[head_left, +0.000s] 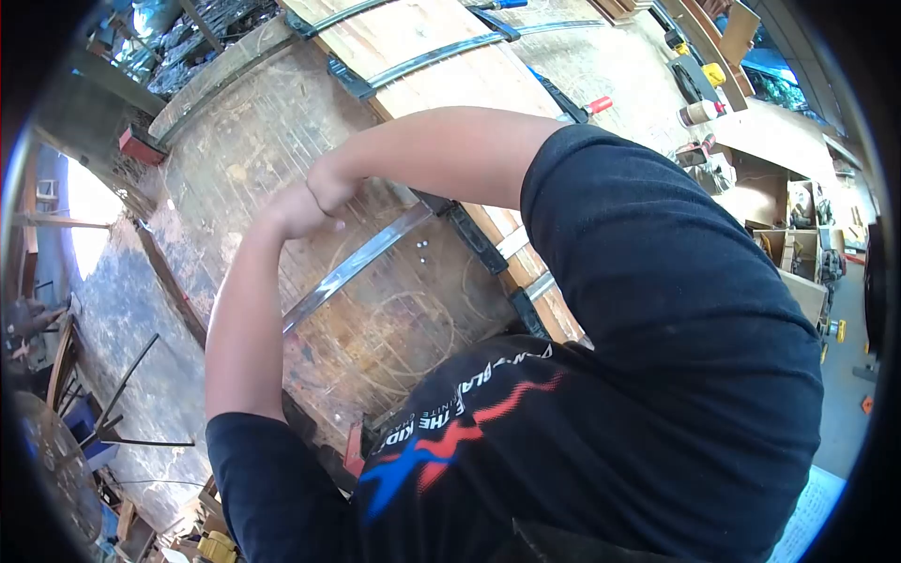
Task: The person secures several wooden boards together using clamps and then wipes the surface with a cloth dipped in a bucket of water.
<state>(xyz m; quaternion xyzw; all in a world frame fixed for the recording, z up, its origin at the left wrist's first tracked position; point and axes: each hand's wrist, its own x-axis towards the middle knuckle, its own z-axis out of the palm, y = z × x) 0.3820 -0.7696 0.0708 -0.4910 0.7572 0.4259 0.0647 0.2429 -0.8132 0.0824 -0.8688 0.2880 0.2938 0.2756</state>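
Over the worn wooden tabletop point(375, 328), my left hand point(293, 210) and my right hand point(332, 182) meet and overlap. Both are bent downward at the wrist. Most of their fingers are hidden, with one fingertip showing below; whether anything lies between them cannot be seen. Just below the hands, a metal clamp bar point(357, 266) runs diagonally across the table. A few small white bits point(422, 251) lie beside that bar. To the right, a pale wooden panel point(422, 42) is held by several bar clamps point(436, 58) and is partly covered by my right arm.
A red-handled clamp point(599, 105) sticks out at the panel's right side. A glue bottle point(700, 113) and yellow-and-black tools point(713, 75) rest farther right. A red clamp end point(141, 145) sits at the table's left edge. Metal legs point(127, 385) stand on the floor at left.
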